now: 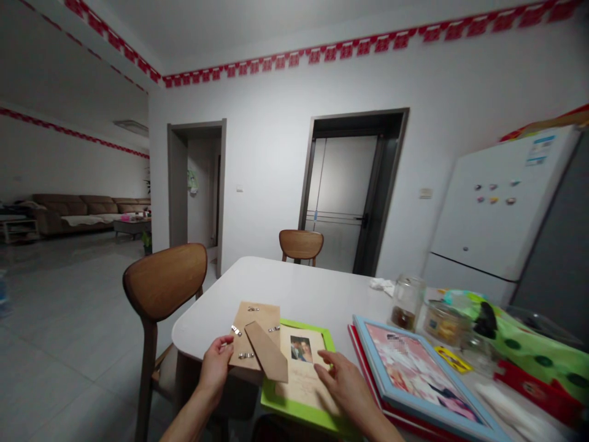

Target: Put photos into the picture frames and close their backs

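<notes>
My left hand (pixel 215 371) grips the left edge of a brown picture-frame backing board (pixel 264 316), thumb and fingers closed on it. Metal clips sit near the board's edges, and a slanted stand leg (pixel 267 355) is on its face. The board partly covers the left side of a lime-green picture frame (pixel 294 410) lying at the table's near edge. Inside that frame is a cream sheet (pixel 304 383) bearing a small photo of two people (pixel 301 349). Over the frame's right side is my right hand (pixel 343 380), fingers apart and holding nothing; whether its fingertips touch the sheet is unclear.
Right of the green frame, a light-blue framed picture (pixel 414 368) lies on a red one (pixel 361 362). Beyond stand a glass jar (pixel 407 301), a food container (pixel 444 322) and a green spotted bag (pixel 538 350). Wooden chairs (pixel 168 282) flank the white table (pixel 294 282).
</notes>
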### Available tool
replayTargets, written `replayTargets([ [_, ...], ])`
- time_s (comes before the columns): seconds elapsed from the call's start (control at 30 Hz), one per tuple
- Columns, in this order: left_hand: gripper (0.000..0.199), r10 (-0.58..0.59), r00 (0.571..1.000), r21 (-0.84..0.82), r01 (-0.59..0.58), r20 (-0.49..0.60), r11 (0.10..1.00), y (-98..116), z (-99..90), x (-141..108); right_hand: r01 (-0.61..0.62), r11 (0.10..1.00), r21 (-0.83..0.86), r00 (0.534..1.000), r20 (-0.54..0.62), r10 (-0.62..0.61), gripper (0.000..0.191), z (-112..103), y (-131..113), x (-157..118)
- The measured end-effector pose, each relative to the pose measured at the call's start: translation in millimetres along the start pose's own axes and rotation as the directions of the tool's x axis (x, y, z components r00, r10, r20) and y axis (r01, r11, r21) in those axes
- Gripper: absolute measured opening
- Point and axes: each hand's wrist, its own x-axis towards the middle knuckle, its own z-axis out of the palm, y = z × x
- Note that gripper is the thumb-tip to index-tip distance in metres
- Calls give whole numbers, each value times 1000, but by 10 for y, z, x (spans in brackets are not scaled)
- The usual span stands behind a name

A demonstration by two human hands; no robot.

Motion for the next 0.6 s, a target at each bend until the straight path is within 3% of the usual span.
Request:
replayTargets([
  [0.13,27,28,999,43,-29,26,999,-9,172,-46,38,990,134,998,43,-45,44,0,-222,-20],
  [0.23,28,58,998,97,-60,30,993,17,180,-16,32,999,13,999,23,-33,45,-27,-214,-21],
  [0.4,20,70,997,264,-60,-28,963,-7,-99,96,-43,949,-312,999,11,48,49,4,182,-36],
  [0.5,16,64,996,400,-37,-54,916,-30,-252,138,-51,932,-359,997,32,67,50,49,306,-34],
  [0.6,17,109,993,556,-65,-47,829,12,-340,156,-79,926,-370,994,39,101,51,55,277,-7],
])
